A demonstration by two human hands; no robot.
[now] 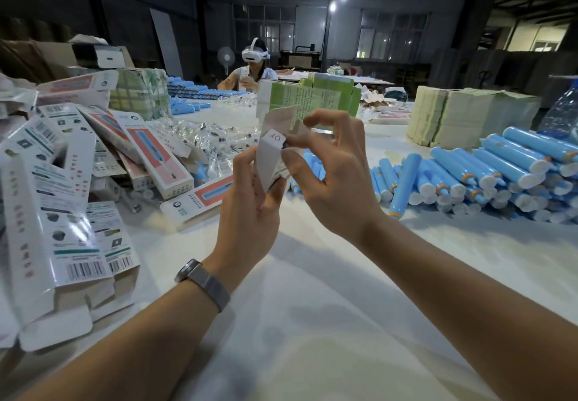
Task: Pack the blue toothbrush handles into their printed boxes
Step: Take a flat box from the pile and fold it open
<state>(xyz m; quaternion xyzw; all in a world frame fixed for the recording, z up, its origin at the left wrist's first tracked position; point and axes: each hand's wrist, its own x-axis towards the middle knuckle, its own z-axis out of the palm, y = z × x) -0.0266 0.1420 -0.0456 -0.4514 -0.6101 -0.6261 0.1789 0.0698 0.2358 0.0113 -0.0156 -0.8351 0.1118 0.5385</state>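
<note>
Held upright above the white table (312, 322), near the middle of the view: one printed box (271, 162), white and grey card, its upper end open with flaps standing up. On the small end flap, red letters "QF", seen turned sideways. Gripped from below by the left hand (250, 209), fingers curled round the lower part of the box; a metal mesh watch band (205, 281) on that wrist. Pinched at the top flap by the right hand (328, 175), thumb and forefinger closed on the card, the other fingers (325, 119) lifted and bent above it. Cannot tell whether a handle is already inside.

Heaped on the right side of the table: blue toothbrush handles (488, 175), light blue tubes with white ends and an orange ring; one stands nearly upright, leaning at the front of the heap. More of them lying just behind the hands.

Piled on the left: flat and folded boxes (62, 212), white with barcodes and small dark icons, some faces salmon-pink with a picture of a blue handle. Small print too fine to read.

Behind the held box: green-and-white folded cartons (312, 97) with dense printed text, not readable. Across the table, a seated person (250, 72) wearing a white headset.
</note>
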